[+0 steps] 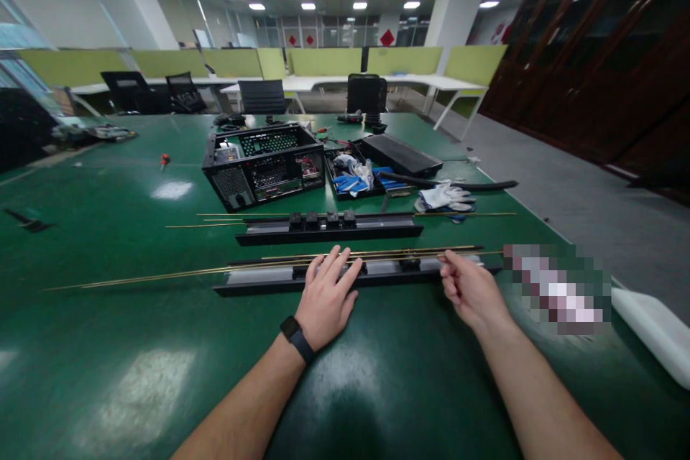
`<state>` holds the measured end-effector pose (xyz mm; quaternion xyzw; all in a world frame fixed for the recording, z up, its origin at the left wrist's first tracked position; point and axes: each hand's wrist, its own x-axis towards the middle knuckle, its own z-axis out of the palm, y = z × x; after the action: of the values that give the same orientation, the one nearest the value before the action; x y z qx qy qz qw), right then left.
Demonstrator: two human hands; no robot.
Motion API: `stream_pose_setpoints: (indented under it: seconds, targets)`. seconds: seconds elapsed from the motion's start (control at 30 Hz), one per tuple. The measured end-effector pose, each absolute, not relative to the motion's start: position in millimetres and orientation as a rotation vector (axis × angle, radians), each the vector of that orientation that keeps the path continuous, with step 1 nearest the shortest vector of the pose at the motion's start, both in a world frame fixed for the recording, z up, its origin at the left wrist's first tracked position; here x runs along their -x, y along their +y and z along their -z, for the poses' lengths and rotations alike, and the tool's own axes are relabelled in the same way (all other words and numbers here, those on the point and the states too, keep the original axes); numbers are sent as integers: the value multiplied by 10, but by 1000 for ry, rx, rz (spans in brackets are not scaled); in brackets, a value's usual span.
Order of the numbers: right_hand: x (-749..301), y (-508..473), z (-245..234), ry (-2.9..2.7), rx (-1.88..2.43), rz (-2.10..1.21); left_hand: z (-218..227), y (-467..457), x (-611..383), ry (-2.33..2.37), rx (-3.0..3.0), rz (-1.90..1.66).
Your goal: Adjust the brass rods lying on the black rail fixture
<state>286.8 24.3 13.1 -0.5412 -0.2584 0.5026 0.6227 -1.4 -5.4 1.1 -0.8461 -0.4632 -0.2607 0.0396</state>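
A long black channel [259, 289] with a grey inner face lies across the green table in front of me. Thin brass-coloured rods [162, 275] run along its top and stick out far to the left. My left hand [326, 302], with a dark watch [296, 338] on the wrist, rests over the rods and channel, its fingers stretched out and apart. Near the channel's right end, my right hand [471, 291] is closed in a pinch on a brass rod; its fingertips partly hide the grip. A small black block [410, 260] sits on the channel between my hands.
Behind lies a second black channel [334, 231] with several black blocks and rods. Further back are an open computer case [264, 172], a black tray [353, 194] holding gloves, and a white-grey glove [445, 195]. A blurred-out object [555, 291] and a white item [655, 330] are right.
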Motion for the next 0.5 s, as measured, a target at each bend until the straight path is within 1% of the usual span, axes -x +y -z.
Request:
stream_pose_setpoints:
  seconds: [0.2,0.4,0.5]
  targets:
    - [-2769,202,-90,-765,1243,-1268,-7,-54,-6,-1416,2572,822]
    - [-2892,263,-107,-585,1271,-1145,-14,-57,-10,-1410,2568,816]
    - [-2911,265,-111,-572,1257,-1141,-15,-60,-14,-1411,2573,805]
